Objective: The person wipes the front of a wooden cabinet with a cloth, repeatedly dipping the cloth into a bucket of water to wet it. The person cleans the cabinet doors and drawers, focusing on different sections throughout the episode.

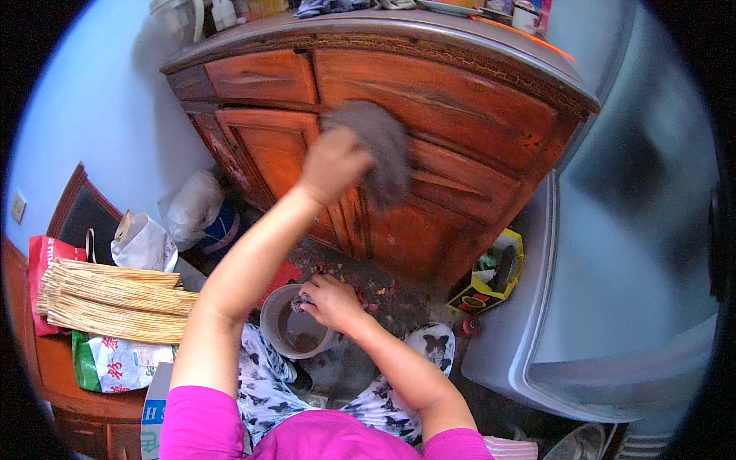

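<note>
A dark grey cloth, smeared by motion, is gripped by my left hand, which reaches up to the front of the reddish-brown wooden cabinet. The cloth lies over the joint between the drawers and doors. Between my knees stands a pale round bucket with murky water in it. At its right rim is my right hand, fingers curled round a small greyish crumpled scrubber over the bucket's opening.
To the left, a bundle of straw-coloured sticks lies on a wooden chair with bags. A yellow-and-black box stands by the cabinet's right foot. A pale grey appliance fills the right side. Dishes and a mug top the cabinet.
</note>
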Motion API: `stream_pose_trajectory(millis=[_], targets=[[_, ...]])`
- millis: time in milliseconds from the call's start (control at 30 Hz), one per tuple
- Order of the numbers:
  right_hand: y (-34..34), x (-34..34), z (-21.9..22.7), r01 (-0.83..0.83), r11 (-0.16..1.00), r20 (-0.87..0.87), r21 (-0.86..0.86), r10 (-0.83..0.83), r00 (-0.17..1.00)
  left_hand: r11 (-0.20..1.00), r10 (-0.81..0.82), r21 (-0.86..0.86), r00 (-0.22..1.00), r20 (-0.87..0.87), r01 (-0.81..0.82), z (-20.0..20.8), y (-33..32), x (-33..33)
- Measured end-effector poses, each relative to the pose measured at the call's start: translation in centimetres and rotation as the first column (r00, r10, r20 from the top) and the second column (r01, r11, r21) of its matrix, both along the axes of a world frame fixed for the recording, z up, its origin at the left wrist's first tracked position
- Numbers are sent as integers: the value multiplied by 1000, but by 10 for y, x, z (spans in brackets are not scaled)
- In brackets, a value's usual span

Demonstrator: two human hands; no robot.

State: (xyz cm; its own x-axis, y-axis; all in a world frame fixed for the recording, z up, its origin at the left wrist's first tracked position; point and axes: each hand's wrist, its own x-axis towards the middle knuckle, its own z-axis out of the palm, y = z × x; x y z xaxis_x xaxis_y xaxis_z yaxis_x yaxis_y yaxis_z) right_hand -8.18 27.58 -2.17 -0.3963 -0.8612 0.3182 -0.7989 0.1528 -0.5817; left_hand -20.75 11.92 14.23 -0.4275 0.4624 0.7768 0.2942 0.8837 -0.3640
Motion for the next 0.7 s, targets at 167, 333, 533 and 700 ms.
stream_pose_trajectory(millis=[167,333,533,700], targets=[[2,2,-4,-30,1000,-19,3,31,999,714,573,396,807,141,-577,-1,-119,25],[-2,6,-5,-61,997,-27,-42,60,998,544,568,641,800,194,-542,-29,-107,13],[7,2,-4,-26,998,-29,-59,24,999,778,127,626,989,-73,-53,-24,48,-2],[9,-2,10,2,920,460,-391,193,867,868,6,466,944,330,-168,-11,173,-9]])
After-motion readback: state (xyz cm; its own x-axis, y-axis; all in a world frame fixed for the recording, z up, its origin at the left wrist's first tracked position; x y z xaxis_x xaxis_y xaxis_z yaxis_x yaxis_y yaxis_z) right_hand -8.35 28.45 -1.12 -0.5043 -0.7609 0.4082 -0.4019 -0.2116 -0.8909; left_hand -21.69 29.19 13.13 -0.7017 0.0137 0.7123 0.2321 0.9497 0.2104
